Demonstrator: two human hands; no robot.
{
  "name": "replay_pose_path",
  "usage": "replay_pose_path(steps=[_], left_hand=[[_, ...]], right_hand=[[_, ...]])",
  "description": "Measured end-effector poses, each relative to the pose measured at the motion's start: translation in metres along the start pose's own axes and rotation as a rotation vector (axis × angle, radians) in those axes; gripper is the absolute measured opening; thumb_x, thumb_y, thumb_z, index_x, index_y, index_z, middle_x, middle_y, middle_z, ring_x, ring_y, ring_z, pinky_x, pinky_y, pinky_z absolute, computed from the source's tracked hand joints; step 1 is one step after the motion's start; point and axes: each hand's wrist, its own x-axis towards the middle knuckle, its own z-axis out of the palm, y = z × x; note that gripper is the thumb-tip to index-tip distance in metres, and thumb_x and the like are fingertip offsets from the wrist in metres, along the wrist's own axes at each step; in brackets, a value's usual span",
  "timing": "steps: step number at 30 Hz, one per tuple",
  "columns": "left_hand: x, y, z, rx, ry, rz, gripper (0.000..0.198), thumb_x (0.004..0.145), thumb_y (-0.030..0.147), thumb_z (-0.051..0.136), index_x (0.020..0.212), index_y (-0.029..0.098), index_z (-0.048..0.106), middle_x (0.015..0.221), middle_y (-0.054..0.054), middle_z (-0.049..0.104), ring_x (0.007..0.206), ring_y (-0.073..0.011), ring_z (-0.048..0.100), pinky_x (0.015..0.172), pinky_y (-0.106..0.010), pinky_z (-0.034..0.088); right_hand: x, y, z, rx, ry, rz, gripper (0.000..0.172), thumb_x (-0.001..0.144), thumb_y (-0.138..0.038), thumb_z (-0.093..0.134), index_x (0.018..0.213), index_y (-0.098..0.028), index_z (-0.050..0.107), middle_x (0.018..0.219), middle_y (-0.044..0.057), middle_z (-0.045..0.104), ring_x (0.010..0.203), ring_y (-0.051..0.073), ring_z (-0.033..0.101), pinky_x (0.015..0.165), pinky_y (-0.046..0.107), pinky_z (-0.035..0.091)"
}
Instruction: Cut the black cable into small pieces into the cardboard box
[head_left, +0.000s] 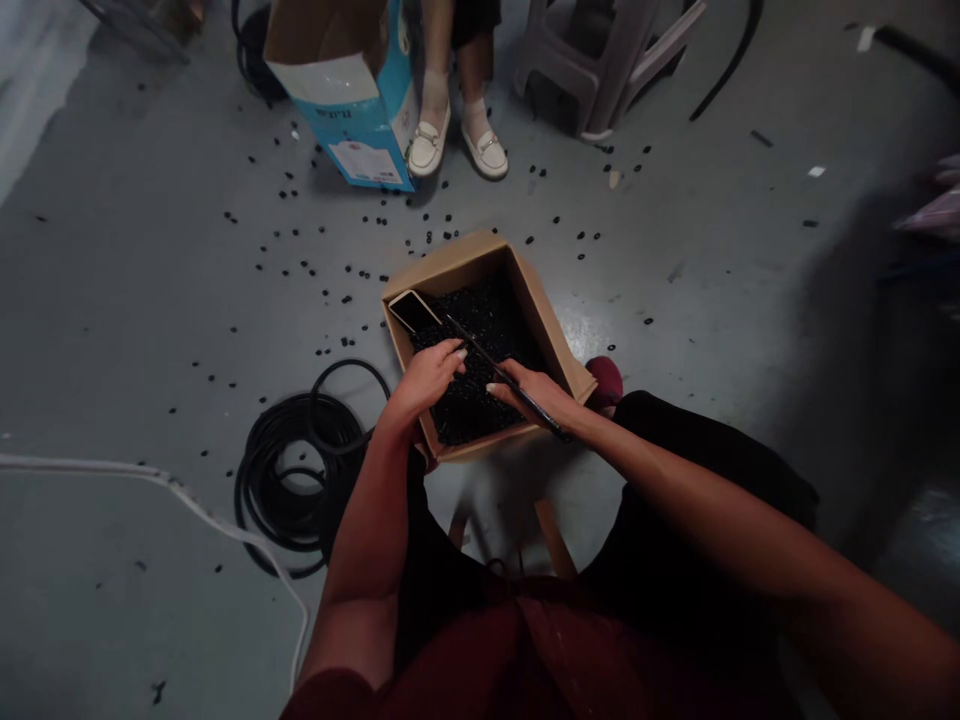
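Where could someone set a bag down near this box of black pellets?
Open grey floor lies right of the cardboard box, with few stray pellets. Another patch lies left, above the coiled black cable. Crowded spots: inside the box, at the left hand and right hand, and by the blue carton.

Label on blue carton point(366, 162) blurred; no text readable.
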Motion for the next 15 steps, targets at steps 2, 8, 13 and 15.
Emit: replay_pose_path(steps=[2, 8, 13, 15], left_hand=[[-0.001, -0.002, 0.000, -0.042, 0.005, -0.002, 0.038, 0.091, 0.034, 0.043, 0.117, 0.014, 0.063, 0.086, -0.005, 0.069, 0.074, -0.0148, 0.060, 0.073, -0.027, 0.048], [-0.003, -0.009, -0.004, -0.098, -0.021, -0.004, 0.026, 0.088, 0.035, 0.049, 0.094, 0.015, 0.064, 0.082, -0.004, 0.067, 0.071, -0.0143, 0.060, 0.069, -0.026, 0.048], [-0.004, -0.006, -0.009, -0.024, -0.048, -0.009, 0.025, 0.090, 0.033, 0.044, 0.079, 0.017, 0.059, 0.075, -0.002, 0.064, 0.063, -0.0124, 0.056, 0.063, -0.025, 0.043], [-0.005, -0.004, -0.012, 0.041, -0.059, -0.002, 0.026, 0.090, 0.033, 0.042, 0.075, 0.018, 0.057, 0.073, -0.002, 0.063, 0.063, -0.0128, 0.054, 0.062, -0.025, 0.041]], right_hand=[[0.000, 0.000, -0.001, -0.002, 0.018, 0.001, 0.025, 0.092, -0.042, 0.051, 0.104, -0.021, 0.056, 0.086, 0.004, 0.067, 0.078, 0.021, 0.061, 0.066, 0.027, 0.040], [0.002, -0.001, -0.012, -0.017, 0.072, 0.017, 0.019, 0.091, -0.038, 0.049, 0.099, -0.022, 0.054, 0.085, 0.005, 0.066, 0.078, 0.021, 0.059, 0.065, 0.028, 0.039], [0.002, -0.001, -0.015, -0.044, 0.063, 0.024, 0.017, 0.091, -0.037, 0.047, 0.095, -0.021, 0.054, 0.083, 0.005, 0.064, 0.074, 0.020, 0.058, 0.064, 0.027, 0.037], [0.002, -0.001, -0.013, -0.061, 0.054, 0.032, 0.017, 0.092, -0.036, 0.048, 0.094, -0.020, 0.054, 0.082, 0.005, 0.064, 0.072, 0.019, 0.057, 0.063, 0.026, 0.036]])
